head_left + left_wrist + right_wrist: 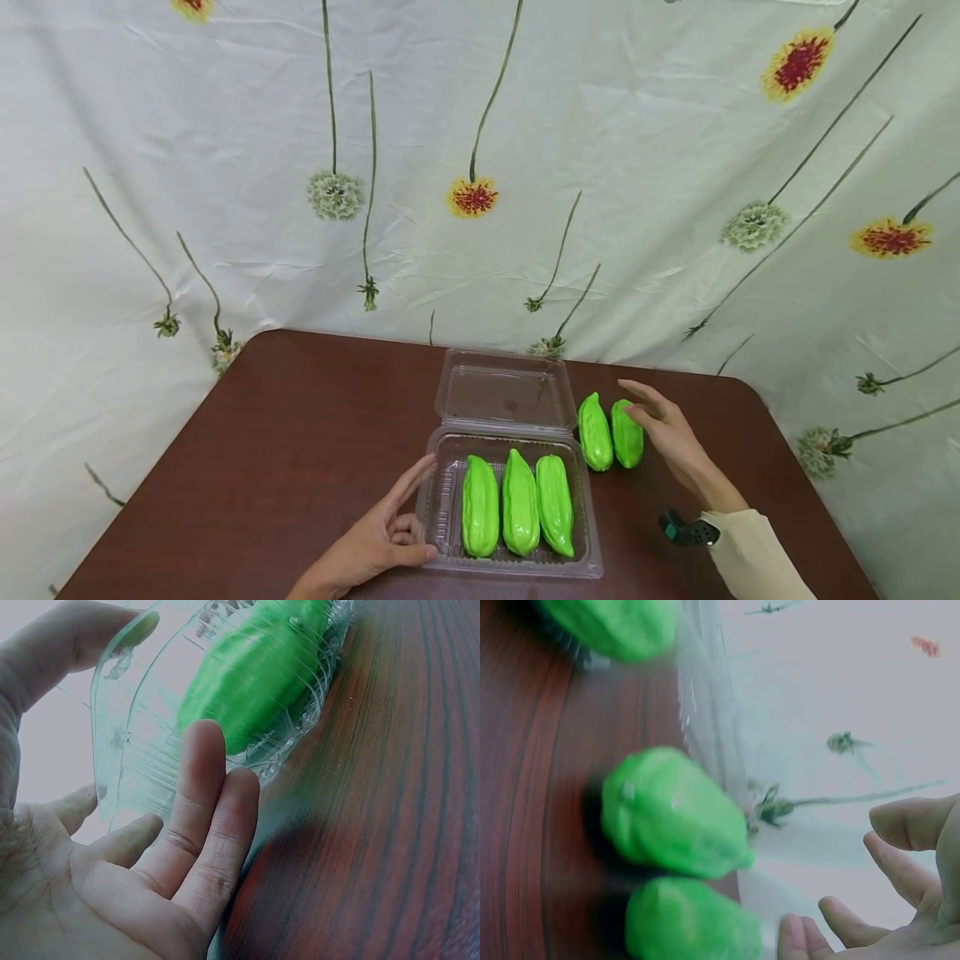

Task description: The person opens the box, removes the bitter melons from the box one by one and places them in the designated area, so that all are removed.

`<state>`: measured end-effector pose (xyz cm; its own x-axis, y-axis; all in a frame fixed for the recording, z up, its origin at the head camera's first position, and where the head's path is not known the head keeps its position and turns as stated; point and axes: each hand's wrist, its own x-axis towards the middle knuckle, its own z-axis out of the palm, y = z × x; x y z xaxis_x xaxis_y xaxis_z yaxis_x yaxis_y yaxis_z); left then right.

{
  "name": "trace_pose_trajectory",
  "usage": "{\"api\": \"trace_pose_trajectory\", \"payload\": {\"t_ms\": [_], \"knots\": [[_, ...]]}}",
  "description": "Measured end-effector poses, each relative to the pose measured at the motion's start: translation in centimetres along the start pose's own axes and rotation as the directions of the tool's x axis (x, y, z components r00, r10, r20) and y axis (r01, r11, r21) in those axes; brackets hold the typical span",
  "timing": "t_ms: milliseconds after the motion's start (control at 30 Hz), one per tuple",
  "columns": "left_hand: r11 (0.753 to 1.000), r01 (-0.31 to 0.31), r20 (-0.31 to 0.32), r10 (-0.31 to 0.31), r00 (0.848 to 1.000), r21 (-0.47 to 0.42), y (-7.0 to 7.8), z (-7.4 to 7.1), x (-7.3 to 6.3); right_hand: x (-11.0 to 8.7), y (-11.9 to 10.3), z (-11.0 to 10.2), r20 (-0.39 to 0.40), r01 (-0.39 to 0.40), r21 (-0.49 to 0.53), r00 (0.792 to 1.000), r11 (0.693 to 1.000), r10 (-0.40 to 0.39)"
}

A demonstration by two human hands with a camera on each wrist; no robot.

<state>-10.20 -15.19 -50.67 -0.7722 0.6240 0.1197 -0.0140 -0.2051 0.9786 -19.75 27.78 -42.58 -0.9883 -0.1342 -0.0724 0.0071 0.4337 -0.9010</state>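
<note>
A clear plastic clamshell box [442, 521] lies with its lid [510, 392] folded back. Inside it, three bright green, ridged, gourd-like vegetables [521, 508] lie side by side. At the box's left edge is my left hand [375, 537], its thumb and forefinger touching the rim and its other fingers loosely bent. In the left wrist view, one green vegetable [247, 682] shows through the clear wall. Two more such vegetables, a left one [595, 433] and a right one [627, 435], lie on the table beside the box. My right hand [675, 437] hovers by the right one, fingers apart, holding nothing.
The dark reddish-brown table [300, 442] has rounded far corners. Behind it and to the sides hangs a white cloth [247, 125] printed with flowers. A dark band [688, 530] sits at my right wrist, by a pale sleeve [757, 554].
</note>
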Motion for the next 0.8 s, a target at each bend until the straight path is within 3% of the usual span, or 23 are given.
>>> {"api": "trace_pose_trajectory", "payload": {"t_ms": [267,567,800], "knots": [[1.0,0.008,-0.003,-0.008,1.0,0.006,0.1,0.1,0.0,-0.7,-1.9,1.8,0.071,0.057,0.058,0.996,0.997,-0.062],[1.0,0.021,-0.009,-0.021,1.0,0.012,0.1,0.1,0.0,-1.3,-3.5,3.7,0.099,0.096,0.016,0.99,0.995,-0.097],[1.0,0.013,-0.008,-0.012,1.0,0.016,-0.1,0.1,0.0,-1.7,-4.6,5.0,0.177,0.046,0.082,0.982,0.996,-0.06]]}}
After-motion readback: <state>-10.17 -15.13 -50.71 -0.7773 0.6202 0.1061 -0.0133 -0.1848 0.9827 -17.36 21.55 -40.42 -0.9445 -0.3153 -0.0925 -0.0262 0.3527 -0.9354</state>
